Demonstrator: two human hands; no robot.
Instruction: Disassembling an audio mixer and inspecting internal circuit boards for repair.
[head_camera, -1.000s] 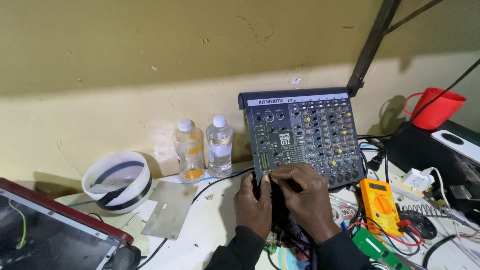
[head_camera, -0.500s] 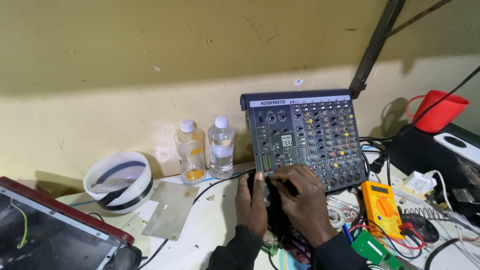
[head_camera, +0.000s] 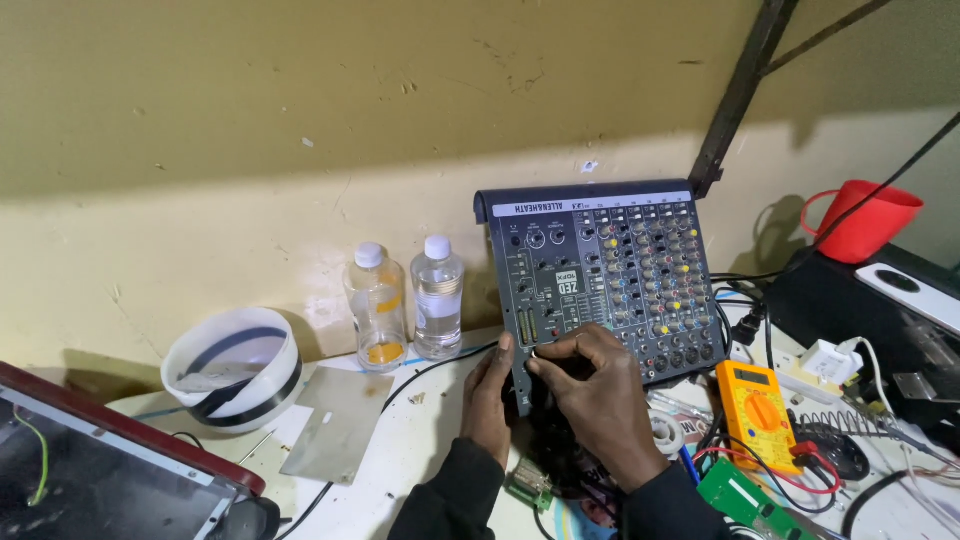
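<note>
Dark grey mixer (head_camera: 600, 280) propped upright against the yellowish wall (head_camera: 300, 120), its knobbed face turned outward, lower edge down on the white bench (head_camera: 420, 450) right of centre. Left hand (head_camera: 487, 405) laid against the mixer's lower left corner, fingers together and flat along the edge, thumb up beside the panel. Right hand (head_camera: 600, 395) over the lower front of the panel, fingers curled and drawn together at something small near the bottom edge; too small to tell whether pinched on a knob or a tool. Dark sleeves on both arms. Just left of the mixer, two clear bottles (head_camera: 405, 300) with white caps, side by side, the left one holding a little orange liquid at the bottom. Farther left, a white bowl (head_camera: 232, 368) with a black band, and a grey flat plate (head_camera: 335, 422) lying near it. Bottom left corner, a red-rimmed tray (head_camera: 120, 440) with a dark inside. Right of the hands, a yellow multimeter (head_camera: 758, 412) lying flat, a green circuit board (head_camera: 745, 498) below it, red and black leads tangled about. Red cup (head_camera: 862, 220) on a dark box at far right, white adapter (head_camera: 832, 362) nearby. Black cable (head_camera: 430, 372) running across the bench past the bottles.
</note>
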